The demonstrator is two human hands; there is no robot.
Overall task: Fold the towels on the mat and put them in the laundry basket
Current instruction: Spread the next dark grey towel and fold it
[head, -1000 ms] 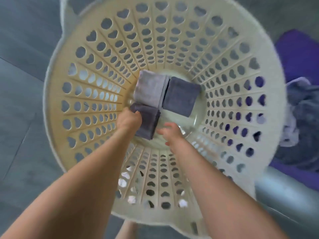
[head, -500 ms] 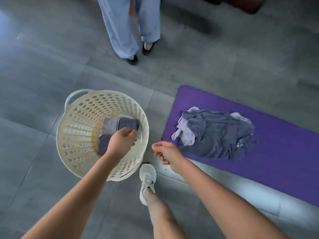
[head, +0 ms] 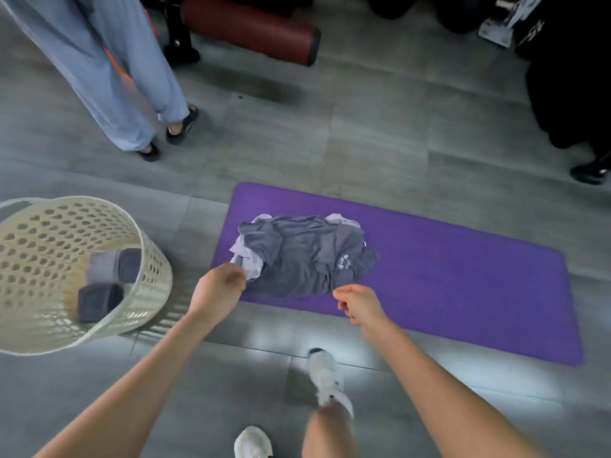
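Observation:
A purple mat (head: 463,292) lies on the grey floor with a crumpled pile on it: a dark grey towel (head: 304,256) over a pale lilac towel (head: 248,264). To the left stands the cream laundry basket (head: 33,242), holding three folded towels: a light grey one (head: 102,264) and two dark ones (head: 130,262) (head: 99,300). My left hand (head: 218,289), fingers loosely curled, is at the pile's near left corner, its fingertips by the lilac towel's edge. My right hand (head: 358,304), also loosely curled and holding nothing, hovers at the grey towel's front edge.
A person in light blue trousers (head: 125,77) stands beyond the basket. A dark red padded roll (head: 251,31) and black equipment (head: 568,77) line the far side. My white shoes (head: 325,375) (head: 253,442) are on the floor just in front of the mat.
My left hand left a folded dark towel in the basket and swung right to the pile on the mat. My right hand also moved to the pile. The view rose away from the basket.

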